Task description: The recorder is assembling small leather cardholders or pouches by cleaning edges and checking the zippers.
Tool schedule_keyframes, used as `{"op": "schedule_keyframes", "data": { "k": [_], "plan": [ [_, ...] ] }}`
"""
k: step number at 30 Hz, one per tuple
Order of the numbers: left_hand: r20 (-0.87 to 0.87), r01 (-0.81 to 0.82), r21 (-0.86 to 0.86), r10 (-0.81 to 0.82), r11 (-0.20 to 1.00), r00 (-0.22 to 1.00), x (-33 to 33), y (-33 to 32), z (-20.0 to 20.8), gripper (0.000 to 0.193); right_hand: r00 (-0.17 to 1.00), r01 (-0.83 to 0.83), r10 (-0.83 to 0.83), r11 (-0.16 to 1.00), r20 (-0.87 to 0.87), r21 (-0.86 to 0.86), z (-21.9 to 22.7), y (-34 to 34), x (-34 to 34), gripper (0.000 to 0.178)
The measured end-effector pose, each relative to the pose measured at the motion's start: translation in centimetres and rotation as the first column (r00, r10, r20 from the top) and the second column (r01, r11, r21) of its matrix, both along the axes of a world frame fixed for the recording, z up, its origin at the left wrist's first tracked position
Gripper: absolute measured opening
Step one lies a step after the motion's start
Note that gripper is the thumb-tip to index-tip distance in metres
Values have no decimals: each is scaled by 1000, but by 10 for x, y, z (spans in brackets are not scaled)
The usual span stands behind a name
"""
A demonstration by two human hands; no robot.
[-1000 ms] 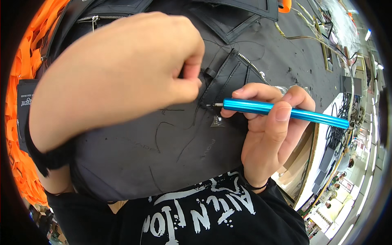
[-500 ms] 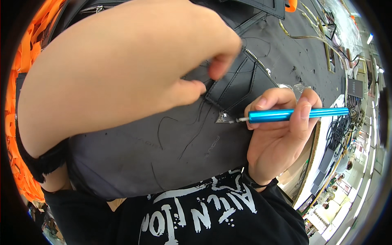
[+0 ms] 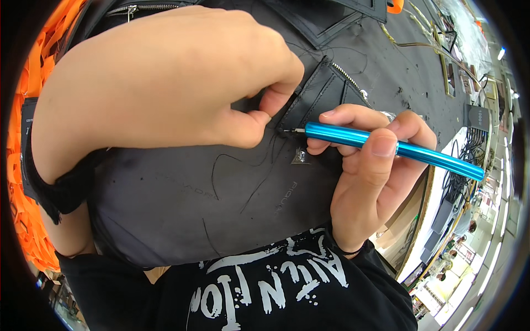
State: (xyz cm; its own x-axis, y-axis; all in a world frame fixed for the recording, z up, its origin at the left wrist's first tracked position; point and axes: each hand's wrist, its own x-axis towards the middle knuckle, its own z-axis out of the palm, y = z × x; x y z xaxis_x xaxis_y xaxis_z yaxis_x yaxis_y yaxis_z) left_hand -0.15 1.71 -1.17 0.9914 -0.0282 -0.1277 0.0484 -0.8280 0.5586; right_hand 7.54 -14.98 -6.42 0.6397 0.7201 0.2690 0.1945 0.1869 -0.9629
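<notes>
My right hand (image 3: 367, 176) grips a shiny blue pen-shaped tool (image 3: 441, 160) with a thin metal tip. That tip meets the lower left corner of a black leather piece (image 3: 310, 95), which has stitched lines and a zipper (image 3: 348, 75) along one edge. Just left of this corner, thumb and forefinger of my left hand (image 3: 237, 71) are pinched together. Whether a thread sits between them is hidden. Loose black threads (image 3: 259, 187) trail over the dark work surface (image 3: 160, 209) below. A small scrap of clear plastic (image 3: 301, 156) lies under the tool's tip.
More black leather pieces (image 3: 317, 27) lie at the far side, and a zippered one (image 3: 132, 11) is at the far left. Orange strips (image 3: 33, 231) hang along the left. Cables (image 3: 464, 151) and a black box (image 3: 478, 117) stand at the right.
My right hand has brought the blue tool's tip left and up to the leather corner. My left hand has drawn back a little to the left, its thumb and forefinger now closed together.
</notes>
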Motion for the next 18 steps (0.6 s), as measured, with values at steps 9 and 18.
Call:
{"op": "schedule_keyframes", "data": {
  "k": [9, 18],
  "plan": [
    [29, 34, -27, -33, 999, 999, 0, 7, -7, 14, 998, 23, -21, 999, 54, -38, -1, 1, -2, 25],
    [24, 25, -18, -25, 1000, 999, -1, 4, -4, 14, 997, 29, -26, 999, 74, -38, -2, 1, -4, 24]
  ]
}}
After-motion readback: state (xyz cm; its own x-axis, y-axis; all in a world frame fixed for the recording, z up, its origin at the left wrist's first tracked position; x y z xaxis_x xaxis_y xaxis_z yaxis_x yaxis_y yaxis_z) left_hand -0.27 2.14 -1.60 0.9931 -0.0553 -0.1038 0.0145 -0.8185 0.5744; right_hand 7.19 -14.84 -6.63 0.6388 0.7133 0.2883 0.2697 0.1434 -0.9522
